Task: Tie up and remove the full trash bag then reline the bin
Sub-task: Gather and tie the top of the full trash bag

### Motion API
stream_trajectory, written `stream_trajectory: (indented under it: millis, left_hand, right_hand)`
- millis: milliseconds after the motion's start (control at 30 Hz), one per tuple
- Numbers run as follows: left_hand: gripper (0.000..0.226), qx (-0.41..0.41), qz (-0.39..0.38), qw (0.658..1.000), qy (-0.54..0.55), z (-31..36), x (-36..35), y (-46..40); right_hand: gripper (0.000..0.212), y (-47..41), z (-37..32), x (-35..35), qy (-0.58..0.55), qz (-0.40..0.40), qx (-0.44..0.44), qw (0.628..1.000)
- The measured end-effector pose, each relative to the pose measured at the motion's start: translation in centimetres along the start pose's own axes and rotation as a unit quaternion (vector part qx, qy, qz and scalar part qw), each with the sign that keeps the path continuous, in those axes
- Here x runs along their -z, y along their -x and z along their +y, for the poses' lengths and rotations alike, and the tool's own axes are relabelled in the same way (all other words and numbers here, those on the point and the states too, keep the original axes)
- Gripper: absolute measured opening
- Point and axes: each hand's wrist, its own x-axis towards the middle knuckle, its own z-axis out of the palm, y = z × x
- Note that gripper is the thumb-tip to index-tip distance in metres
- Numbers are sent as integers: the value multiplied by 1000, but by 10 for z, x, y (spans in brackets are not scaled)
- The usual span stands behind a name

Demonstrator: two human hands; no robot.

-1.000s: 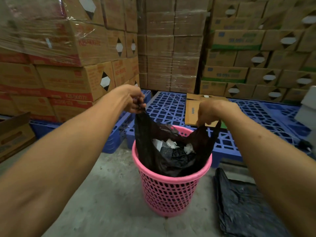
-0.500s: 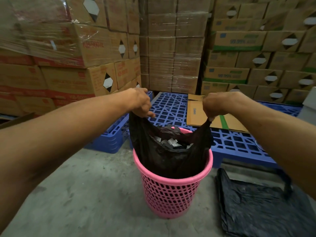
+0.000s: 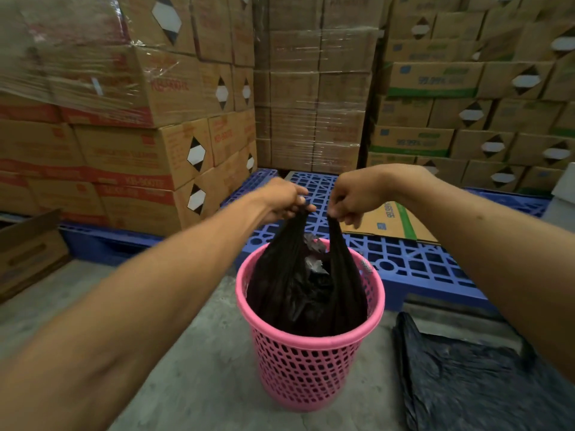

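Head view: both hands up over a pink bin point(image 3: 311, 365), each pinching one handle of the black trash bag point(image 3: 298, 293). Left hand point(image 3: 284, 199) has its fingers point(image 3: 300, 200) curled shut around the left handle, which hangs straight down from the fist. Right hand point(image 3: 351, 197) grips the right handle the same way, one finger loose and pointing down. The two fists sit near each other, not touching, with the handles pulled taut into narrow pleated strips. Bag body sits inside the bin, thin glossy plastic, crumpled, with grey scraps showing at the mouth between the handles. Bin is round, tapered, plastic lattice with a smooth rolled rim, standing on bare concrete floor point(image 3: 186, 384). Both forearms reach forward and converge above the bin, wrists bent down. Another dark plastic bag point(image 3: 466, 377) lies flat on the floor just right of the bin. Blue plastic pallet point(image 3: 410, 259) behind, stacked cardboard boxes point(image 3: 140, 150) around.
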Motion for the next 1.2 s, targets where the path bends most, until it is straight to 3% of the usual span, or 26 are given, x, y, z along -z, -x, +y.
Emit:
stream_trajectory:
  millis: [133, 233, 300, 400, 500, 633, 733, 867, 967, 1067, 1200]
  left_hand:
    - [32, -12, -48, 991, 127, -45, -37, 4]
    - [23, -12, -102, 970, 221, -61, -53, 12]
    - [25, -14, -105, 968, 226, -66, -52, 14]
    - [23, -28, -79, 972, 220, -69, -41, 11]
    - [27, -25, -56, 969, 238, -68, -33, 11]
    - [31, -11, -33, 974, 225, -64, -34, 12]
    - [34, 5, -32, 976, 213, -63, -32, 9]
    - [31, 33, -33, 986, 158, -55, -25, 13]
    - [17, 42, -49, 994, 84, -53, -22, 13]
    - [11, 25, -25, 999, -15, -58, -20, 8]
    - [16, -30, 18, 990, -135, -66, -16, 3]
  right_hand:
    - [13, -4, -15, -5, 37, 55, 82, 994]
    - [6, -8, -9, -12, 62, 158, 115, 979]
    - [7, -11, 3, -23, 80, 250, 106, 959]
    - [3, -25, 24, -53, -88, 326, 80, 938]
    - [13, -50, 39, -95, -331, 322, 64, 885]
    - [29, -70, 36, -137, -569, 217, 65, 791]
    - [37, -76, 36, -145, -590, 180, 58, 785]
    - [36, -83, 36, -146, -534, 220, 37, 816]
    - [26, -84, 38, -146, -552, 236, 19, 800]
    - [23, -81, 40, -143, -599, 255, 12, 759]
    - [26, -81, 41, -139, -580, 253, -26, 774]
